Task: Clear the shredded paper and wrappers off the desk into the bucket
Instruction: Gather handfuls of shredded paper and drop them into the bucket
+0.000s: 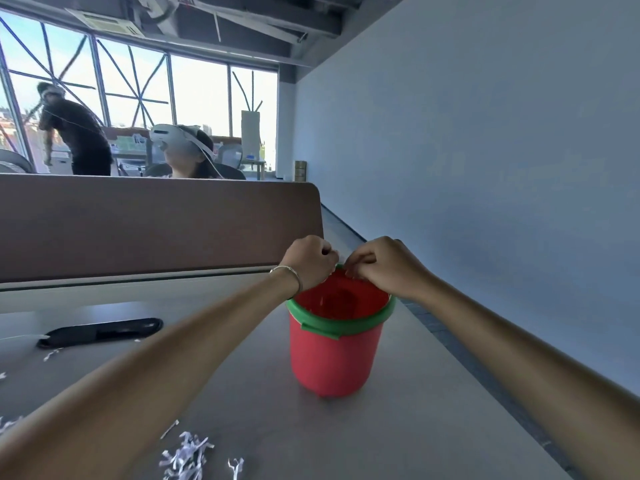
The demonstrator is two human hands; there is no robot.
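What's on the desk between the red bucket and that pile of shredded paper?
Nothing: in the head view, bare desk separates the bucket from the shredded paper.

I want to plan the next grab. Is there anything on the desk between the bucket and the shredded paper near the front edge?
Nothing visible. The desk is bare between the bucket and the shredded paper. Only the person's left forearm passes above that stretch. The black case lies off to the left.
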